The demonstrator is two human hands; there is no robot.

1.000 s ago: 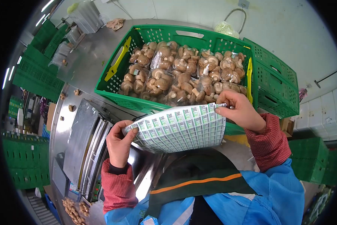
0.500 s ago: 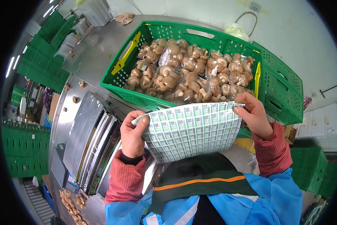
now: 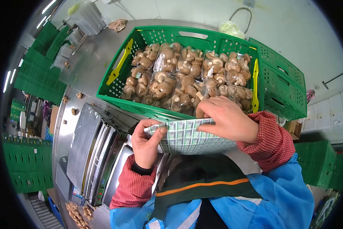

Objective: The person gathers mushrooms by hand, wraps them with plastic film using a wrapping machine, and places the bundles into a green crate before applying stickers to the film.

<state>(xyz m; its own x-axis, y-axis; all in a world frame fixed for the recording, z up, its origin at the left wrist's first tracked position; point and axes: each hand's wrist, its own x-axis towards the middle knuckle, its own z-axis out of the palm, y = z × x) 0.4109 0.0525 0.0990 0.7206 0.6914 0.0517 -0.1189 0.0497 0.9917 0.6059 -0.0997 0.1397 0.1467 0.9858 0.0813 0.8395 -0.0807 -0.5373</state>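
Note:
A sheet of small green-and-white printed labels (image 3: 190,138) stretches between my hands above my dark apron, sagging at its lower part. My left hand (image 3: 146,143) grips its left edge, thumb on the printed face. At the upper edge, the thumb of my right hand (image 3: 230,120) lies over the front and the fingers curl above and behind. That hand and its wrist cover the sheet's upper right. Just beyond the sheet stands a green crate (image 3: 131,106) holding several clear-wrapped packs of brown mushrooms (image 3: 162,88).
A wrapping machine (image 3: 88,147) stands on the steel table (image 3: 93,51) at my left. Loose mushrooms (image 3: 77,215) lie near the table's front. More green crates (image 3: 282,87) are stacked to the right, and others (image 3: 28,164) at far left.
My right hand has moved left and inward from the sheet's right corner to the middle of its upper edge. The sheet has dropped slightly and tilted flatter. The view has shifted slightly.

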